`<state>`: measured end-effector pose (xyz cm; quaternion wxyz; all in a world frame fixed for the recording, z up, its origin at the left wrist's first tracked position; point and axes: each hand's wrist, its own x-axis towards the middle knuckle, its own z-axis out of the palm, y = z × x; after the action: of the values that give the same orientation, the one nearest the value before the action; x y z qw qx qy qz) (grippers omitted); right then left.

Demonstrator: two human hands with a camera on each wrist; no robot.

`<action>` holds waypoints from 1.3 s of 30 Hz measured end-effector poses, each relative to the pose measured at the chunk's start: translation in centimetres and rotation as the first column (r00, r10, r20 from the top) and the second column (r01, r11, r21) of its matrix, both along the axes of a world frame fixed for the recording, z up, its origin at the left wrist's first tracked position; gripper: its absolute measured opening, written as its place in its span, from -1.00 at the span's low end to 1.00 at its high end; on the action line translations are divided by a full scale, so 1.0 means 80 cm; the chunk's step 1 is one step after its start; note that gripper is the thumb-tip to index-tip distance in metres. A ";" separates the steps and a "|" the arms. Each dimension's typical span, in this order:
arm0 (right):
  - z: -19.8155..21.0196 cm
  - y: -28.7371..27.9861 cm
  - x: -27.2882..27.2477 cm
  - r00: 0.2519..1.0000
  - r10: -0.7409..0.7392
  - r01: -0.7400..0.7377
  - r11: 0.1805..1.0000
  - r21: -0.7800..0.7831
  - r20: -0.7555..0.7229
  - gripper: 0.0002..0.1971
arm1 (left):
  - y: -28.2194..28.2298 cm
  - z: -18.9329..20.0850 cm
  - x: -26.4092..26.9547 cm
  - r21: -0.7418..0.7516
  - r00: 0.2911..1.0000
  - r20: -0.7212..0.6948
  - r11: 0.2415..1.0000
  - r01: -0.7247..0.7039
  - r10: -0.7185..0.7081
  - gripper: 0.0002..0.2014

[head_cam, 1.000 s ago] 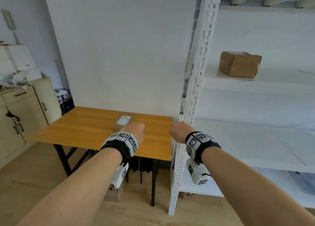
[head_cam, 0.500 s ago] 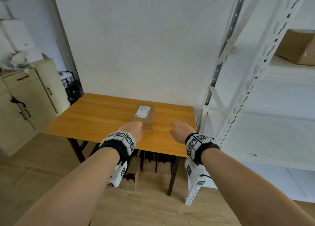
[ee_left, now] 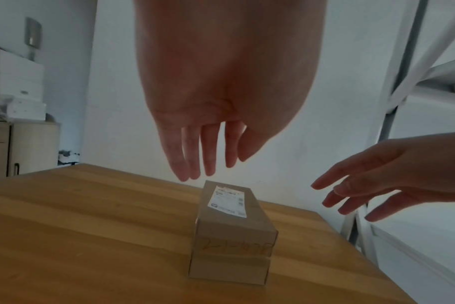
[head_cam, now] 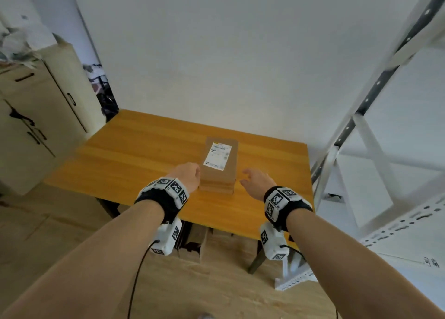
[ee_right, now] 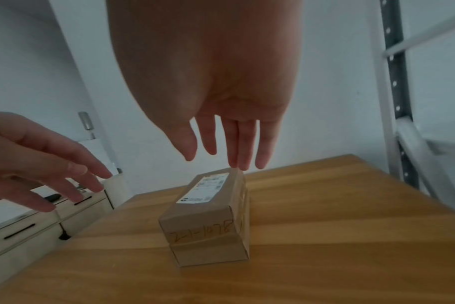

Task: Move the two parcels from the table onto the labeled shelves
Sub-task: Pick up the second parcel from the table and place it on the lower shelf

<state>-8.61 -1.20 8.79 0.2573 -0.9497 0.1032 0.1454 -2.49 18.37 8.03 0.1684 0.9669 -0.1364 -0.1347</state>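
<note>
Near the table's [head_cam: 125,164] right front edge sit two stacked brown cardboard parcels [head_cam: 218,167]. Left hand [head_cam: 187,174] and right hand [head_cam: 257,180] hover either side, fingers spread, holding nothing. Squeezing only the labelled top parcel [ee_left: 230,207] could slide it off the lower parcel [ee_left: 229,269].

A beige cabinet [head_cam: 36,116] stands left, cartons [head_cam: 197,244] on the floor

**Hands flank a stacked parcel**

A brown parcel [head_cam: 220,164] bearing a white label [head_cam: 217,156] sits on the wooden table [head_cam: 134,159]. The left hand [head_cam: 187,176] hovers beside its left edge; the right hand [head_cam: 257,181], fingers [head_cam: 246,174] spread, is near its right. White shelving [head_cam: 375,126] stands rightward.
</note>
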 end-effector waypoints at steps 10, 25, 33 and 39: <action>-0.099 -0.015 0.125 0.986 -0.107 0.147 0.924 0.354 -0.129 -0.26 | -0.030 -0.083 0.112 -0.073 0.965 -0.253 0.993 -0.088 0.067 -0.48; -0.128 -0.013 0.162 0.925 -0.332 0.373 0.690 0.620 -0.187 -0.25 | -0.032 -0.124 0.134 -0.423 0.880 -0.467 0.852 -0.310 0.089 -0.37; -0.079 -0.027 0.146 0.939 -0.339 0.285 0.688 0.667 -0.052 -0.06 | -0.035 -0.066 0.119 -0.563 0.918 -0.388 0.769 -0.304 0.078 -0.35; -0.022 -0.035 0.122 0.943 -0.322 0.166 0.676 0.718 0.085 0.01 | -0.037 -0.007 0.100 -0.637 0.950 -0.304 0.726 -0.260 0.073 -0.33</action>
<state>1.17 -4.01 7.05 0.6244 -0.7675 0.1398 0.0395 5.48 15.38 7.48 0.5318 0.8238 -0.0644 -0.1854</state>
